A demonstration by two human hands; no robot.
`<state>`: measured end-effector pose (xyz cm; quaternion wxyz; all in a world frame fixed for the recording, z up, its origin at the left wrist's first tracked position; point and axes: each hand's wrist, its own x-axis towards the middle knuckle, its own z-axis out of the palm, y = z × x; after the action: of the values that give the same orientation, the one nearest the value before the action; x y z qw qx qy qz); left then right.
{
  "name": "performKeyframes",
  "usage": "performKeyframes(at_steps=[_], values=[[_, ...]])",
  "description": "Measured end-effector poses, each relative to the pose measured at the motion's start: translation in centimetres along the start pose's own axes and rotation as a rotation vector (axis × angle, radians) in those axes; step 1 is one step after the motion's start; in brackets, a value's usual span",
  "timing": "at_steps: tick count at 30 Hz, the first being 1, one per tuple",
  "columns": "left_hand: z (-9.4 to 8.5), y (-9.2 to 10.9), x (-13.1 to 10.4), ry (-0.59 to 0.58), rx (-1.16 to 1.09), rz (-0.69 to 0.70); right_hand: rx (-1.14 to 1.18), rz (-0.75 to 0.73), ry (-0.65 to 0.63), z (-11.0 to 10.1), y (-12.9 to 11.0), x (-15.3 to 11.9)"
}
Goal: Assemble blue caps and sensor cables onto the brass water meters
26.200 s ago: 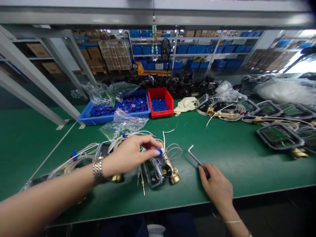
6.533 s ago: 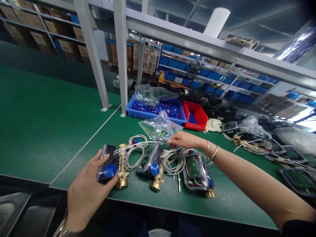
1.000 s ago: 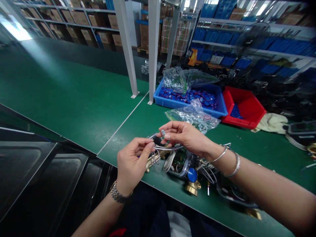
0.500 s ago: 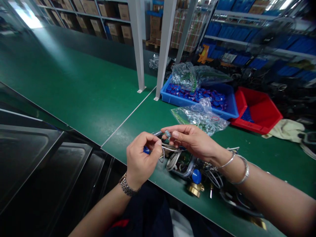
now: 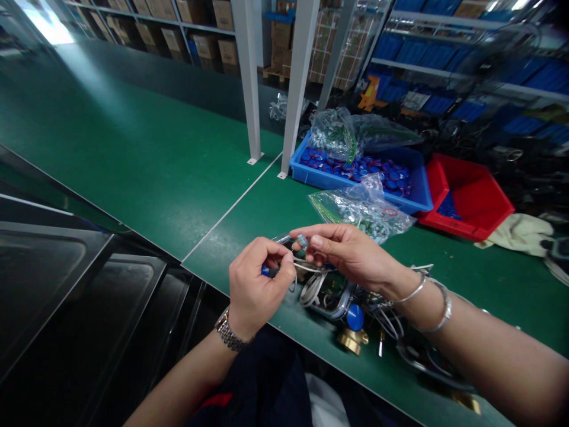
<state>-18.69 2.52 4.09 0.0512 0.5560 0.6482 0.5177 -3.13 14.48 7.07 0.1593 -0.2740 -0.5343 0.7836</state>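
Between the thumb and fingers of my right hand (image 5: pixel 340 249) is a small pale blue-grey piece (image 5: pixel 303 241). My left hand (image 5: pixel 262 279) is pinched closed close beside it, with a blue object (image 5: pixel 265 270) partly hidden in the curled fingers; a thin wire end shows at the fingertips. Below the hands, a coiled white cable (image 5: pixel 312 289) lies by a metal frame (image 5: pixel 340 308). Near the table's front edge sits a brass fitting (image 5: pixel 352 341) with a round blue cap (image 5: pixel 355 318) beside it.
A blue bin (image 5: pixel 311 176) of blue round parts stands behind my hands, with a clear bag (image 5: pixel 364 210) of small pieces in front. To its right are a red bin (image 5: pixel 489 204) and a pale glove (image 5: pixel 515 231). Grey posts (image 5: pixel 296 89) rise behind the green table (image 5: pixel 213 201).
My left hand has shifted very slightly to the right, and its grip looks much the same. The right hand is nearly unmoved; the whole view has shifted a little.
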Motion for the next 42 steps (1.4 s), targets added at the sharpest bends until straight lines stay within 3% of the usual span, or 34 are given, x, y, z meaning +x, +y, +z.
performKeyframes(at_steps=[17,42], values=[[-0.09,0.26,0.06,0.012,0.054,0.047,-0.104,-0.072,0.024,-0.17,0.36,0.04],[0.09,0.04,0.05,0.007,0.018,0.064,-0.011,-0.067,0.048,0.05,0.74,0.16]])
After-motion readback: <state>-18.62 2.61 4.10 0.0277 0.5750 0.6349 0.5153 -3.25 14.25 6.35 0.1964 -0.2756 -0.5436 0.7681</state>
